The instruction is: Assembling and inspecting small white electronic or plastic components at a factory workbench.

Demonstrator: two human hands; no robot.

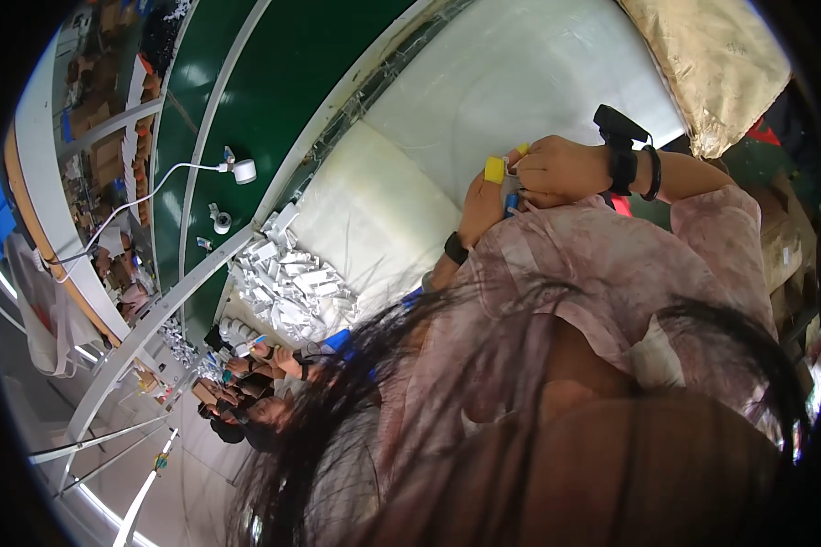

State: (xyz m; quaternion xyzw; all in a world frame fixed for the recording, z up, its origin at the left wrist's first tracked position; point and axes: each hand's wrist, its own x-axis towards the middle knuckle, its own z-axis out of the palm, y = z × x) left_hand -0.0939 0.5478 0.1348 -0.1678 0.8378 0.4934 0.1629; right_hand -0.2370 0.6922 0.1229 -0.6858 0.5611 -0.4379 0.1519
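Observation:
My left hand (483, 211) and my right hand (556, 170) meet close in front of my body, over the near edge of the pale work surface (520, 68). The fingers of both are curled inward and almost touch. A yellow band (494, 170) wraps a finger of the left hand, and a second bit of yellow (522, 149) shows by the right fingertips. Just below the fingers is a small blue piece (512, 202), partly covered. Whatever the fingers pinch is hidden or too small to name. Black straps circle both wrists, with a black block on the right one.
A heap of small white and grey parts (292, 287) lies to the left, beside a translucent sheet (365, 214). Beyond a metal rail, a green belt (274, 82) carries white round devices (244, 171). Brown wrapping (711, 64) stands at far right. Other people's hands (287, 357) work lower left.

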